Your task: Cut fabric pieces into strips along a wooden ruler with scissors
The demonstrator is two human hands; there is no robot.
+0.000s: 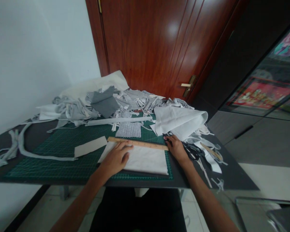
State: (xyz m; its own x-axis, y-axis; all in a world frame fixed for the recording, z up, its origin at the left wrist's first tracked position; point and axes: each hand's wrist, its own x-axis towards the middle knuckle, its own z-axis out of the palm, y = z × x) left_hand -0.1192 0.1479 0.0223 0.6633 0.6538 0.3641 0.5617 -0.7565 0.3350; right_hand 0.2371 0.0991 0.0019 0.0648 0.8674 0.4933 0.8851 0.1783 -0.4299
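- A white cloth [145, 161] lies at the near edge of a green cutting mat [62, 151], with a wooden ruler [137, 143] laid along its far edge.
- The left hand [117, 158] presses flat on cloth and ruler, fingers open and spread.
- The right hand [177, 149] rests at the ruler's right end, fingers curled; whether they grip anything cannot be told.
- Black scissors [193, 152] lie just beside that hand on the dark bench [232, 180].
- Grey and white fabric scraps [103, 103] are heaped behind the mat.
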